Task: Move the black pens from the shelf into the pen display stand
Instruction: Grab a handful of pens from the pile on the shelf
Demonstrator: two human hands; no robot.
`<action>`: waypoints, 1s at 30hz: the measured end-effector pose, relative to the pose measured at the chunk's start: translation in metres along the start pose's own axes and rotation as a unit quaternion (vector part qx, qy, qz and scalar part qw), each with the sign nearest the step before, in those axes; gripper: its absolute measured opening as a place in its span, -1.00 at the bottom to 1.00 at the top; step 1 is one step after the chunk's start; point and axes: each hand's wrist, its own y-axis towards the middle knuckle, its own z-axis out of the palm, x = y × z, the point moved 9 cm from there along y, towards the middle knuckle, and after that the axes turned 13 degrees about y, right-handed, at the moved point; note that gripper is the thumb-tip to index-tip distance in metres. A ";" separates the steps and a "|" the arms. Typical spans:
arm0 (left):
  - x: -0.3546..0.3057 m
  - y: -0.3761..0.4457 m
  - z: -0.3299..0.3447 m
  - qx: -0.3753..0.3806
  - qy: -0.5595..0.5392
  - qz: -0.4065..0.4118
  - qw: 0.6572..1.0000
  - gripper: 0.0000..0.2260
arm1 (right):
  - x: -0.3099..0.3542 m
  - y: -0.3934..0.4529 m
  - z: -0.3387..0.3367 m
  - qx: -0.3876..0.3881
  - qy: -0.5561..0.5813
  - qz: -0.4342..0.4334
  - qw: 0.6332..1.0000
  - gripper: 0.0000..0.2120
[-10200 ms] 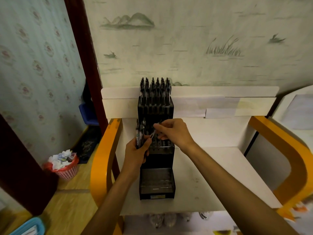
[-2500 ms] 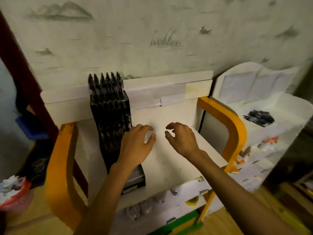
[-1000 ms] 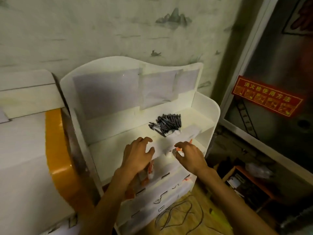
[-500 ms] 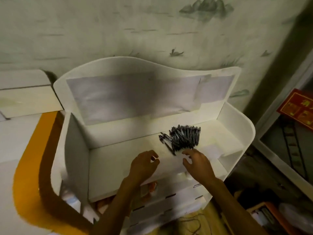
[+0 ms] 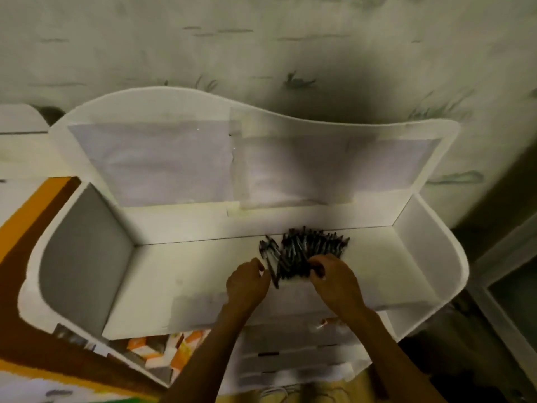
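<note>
I am positioned over a white shelf unit point(image 5: 186, 274) with a wavy back panel and curved side walls. The black pens point(image 5: 305, 251) lie in a loose pile on the top shelf surface, right of centre and close to the back edge. The pen display stand is outside the current view.

My right hand point(image 5: 334, 280) is at the near edge of the pile, palm down, fingers curled onto the nearest pens and touching them. Motion blur prevents me from telling whether these fingers have closed on any pen.

My left hand point(image 5: 247, 283) sits just beside the pile on its left, palm down, fingers loosely curled with a gap between thumb and fingers. It carries nothing. One pen at the pile's left edge lies between the two hands.

Pale paper sheets point(image 5: 162, 167) are taped across the back panel. Lower tiers of the unit show below my forearms, with orange-and-white boxes point(image 5: 162, 350) in the lower left compartment. An orange-trimmed piece of furniture point(image 5: 29, 210) stands at the left. Wallpaper point(image 5: 261, 48) with faint grass and bird motifs covers the wall behind.
</note>
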 end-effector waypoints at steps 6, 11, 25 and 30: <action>-0.015 0.018 0.012 0.000 0.043 -0.063 0.997 -0.69 | -0.026 0.018 -0.012 0.034 -0.003 -0.010 0.999 -0.72; -0.013 0.028 0.022 0.002 0.048 -0.105 0.993 -0.65 | -0.041 0.030 -0.018 0.040 -0.002 -0.021 0.999 -0.74; -0.017 0.065 0.027 0.027 -0.029 -0.140 0.989 -0.55 | -0.044 0.064 -0.035 0.022 -0.005 -0.038 0.999 -0.75; -0.017 0.063 0.017 -0.012 0.007 -0.149 0.989 -0.64 | -0.045 0.065 -0.032 0.024 -0.005 -0.042 0.999 -0.75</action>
